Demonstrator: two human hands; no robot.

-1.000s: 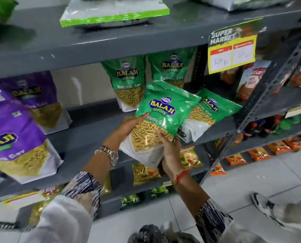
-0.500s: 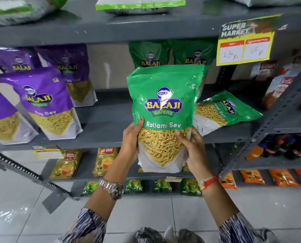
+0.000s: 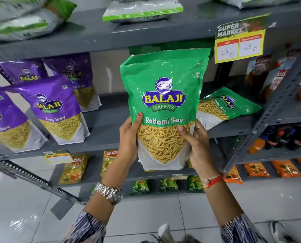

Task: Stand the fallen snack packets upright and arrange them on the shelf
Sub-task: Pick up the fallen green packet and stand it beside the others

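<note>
I hold a green Ratlami Sev packet [image 3: 164,88] upright in front of the grey middle shelf [image 3: 107,120]. My left hand [image 3: 128,137] grips its lower left edge and my right hand [image 3: 198,146] grips its lower right edge. A second green Ratlami Sev packet [image 3: 228,106] lies fallen on its back on the shelf, just right of the held one. Purple Aloo Sev packets [image 3: 56,109] stand upright on the same shelf to the left. Anything directly behind the held packet is hidden.
A yellow price tag [image 3: 241,41] hangs from the upper shelf edge. White-green packets [image 3: 142,11] lie on the top shelf. A slotted upright post [image 3: 262,123] bounds the shelf at right. Small yellow, green and orange packets [image 3: 74,171] fill the lower shelves.
I lifted the green packet off the fallen one, turned it upright and raised it slightly. The view shifted left, bringing more purple packets in.
</note>
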